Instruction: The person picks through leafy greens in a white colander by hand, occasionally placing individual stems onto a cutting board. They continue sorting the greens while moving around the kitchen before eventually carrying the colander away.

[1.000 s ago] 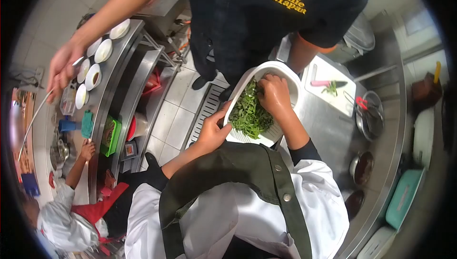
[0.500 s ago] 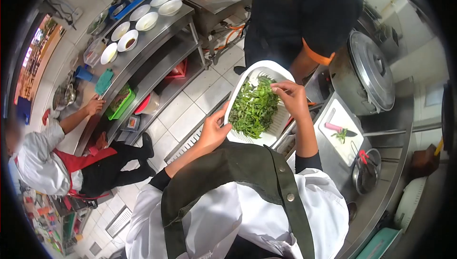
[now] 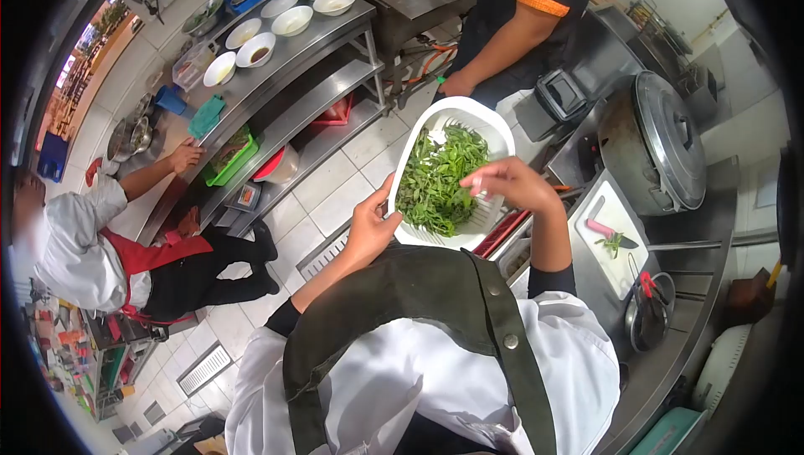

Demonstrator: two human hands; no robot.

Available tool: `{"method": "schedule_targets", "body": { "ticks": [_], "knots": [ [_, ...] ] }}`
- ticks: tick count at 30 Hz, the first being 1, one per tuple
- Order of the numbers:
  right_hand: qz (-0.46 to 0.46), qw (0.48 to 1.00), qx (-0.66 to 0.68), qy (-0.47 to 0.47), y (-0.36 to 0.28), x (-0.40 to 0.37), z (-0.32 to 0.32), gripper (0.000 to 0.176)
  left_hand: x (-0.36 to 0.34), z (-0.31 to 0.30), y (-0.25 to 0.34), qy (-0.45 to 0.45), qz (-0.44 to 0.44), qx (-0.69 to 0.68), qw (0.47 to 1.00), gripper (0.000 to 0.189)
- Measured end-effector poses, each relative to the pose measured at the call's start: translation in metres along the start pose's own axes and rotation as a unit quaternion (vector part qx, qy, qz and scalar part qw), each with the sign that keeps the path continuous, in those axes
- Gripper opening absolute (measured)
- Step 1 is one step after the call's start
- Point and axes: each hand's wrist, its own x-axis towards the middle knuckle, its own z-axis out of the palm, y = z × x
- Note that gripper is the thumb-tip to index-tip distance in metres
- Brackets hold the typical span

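Note:
My left hand point(image 3: 374, 222) grips the near left rim of a white plastic basket point(image 3: 405, 154), its thumb on the inner side. Chopped green leaves point(image 3: 437, 180) fill much of the basket, heaped toward its left side. Over the basket's right side is my right hand point(image 3: 521, 185), its fingers loosely bent and apart at the edge of the leaves. Nothing shows clearly between those fingers, though they are slightly blurred. The basket is held up in front of my apron.
A cutting board point(image 3: 605, 225) with a pink-handled knife point(image 3: 600, 227) and leaf scraps lies right, near a large lidded pot point(image 3: 662, 141). White bowls point(image 3: 291, 21) line the left steel counter. One co-worker point(image 3: 536, 28) stands ahead, another point(image 3: 100, 246) left.
My right hand has drawn back from the leaves, its pinched fingers loosening. The co-worker ahead has shifted, with an arm now beside the basket's far end. The view has turned slightly.

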Motion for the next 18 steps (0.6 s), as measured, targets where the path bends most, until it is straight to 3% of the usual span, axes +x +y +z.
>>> {"method": "schedule_targets", "body": {
  "ticks": [2, 4, 7, 11, 12, 15, 16, 18],
  "knots": [
    [-0.105, 0.970, -0.163, 0.146, 0.002, 0.003, 0.018, 0.016, -0.006, -0.005, -0.002, 0.006, 0.010, 0.005, 1.000, 0.060],
    [-0.216, 0.898, -0.275, 0.266, 0.007, 0.012, 0.026, 0.016, -0.012, -0.007, -0.008, 0.006, 0.025, 0.020, 0.999, 0.060],
    [-0.210, 0.825, -0.420, 0.313, 0.003, 0.026, 0.046, 0.013, -0.021, -0.008, -0.003, 0.007, 0.033, 0.034, 0.999, 0.058],
    [-0.199, 0.771, -0.517, 0.315, 0.018, 0.039, 0.062, 0.020, -0.028, -0.011, -0.006, 0.013, 0.060, 0.047, 0.997, 0.057],
    [-0.183, 0.782, -0.506, 0.313, 0.018, 0.039, 0.061, 0.014, -0.030, -0.014, -0.006, 0.016, 0.070, 0.048, 0.996, 0.057],
    [-0.159, 0.891, -0.270, 0.329, 0.015, 0.035, 0.056, 0.009, -0.035, -0.021, -0.011, 0.032, 0.082, 0.057, 0.995, 0.057],
    [-0.217, 0.897, -0.230, 0.310, 0.014, 0.034, 0.051, 0.008, -0.035, -0.023, -0.012, 0.035, 0.085, 0.060, 0.994, 0.058],
    [-0.117, 0.961, -0.017, 0.249, 0.007, 0.025, 0.044, 0.009, -0.038, -0.022, -0.014, 0.033, 0.083, 0.055, 0.994, 0.058]
  ]
}}
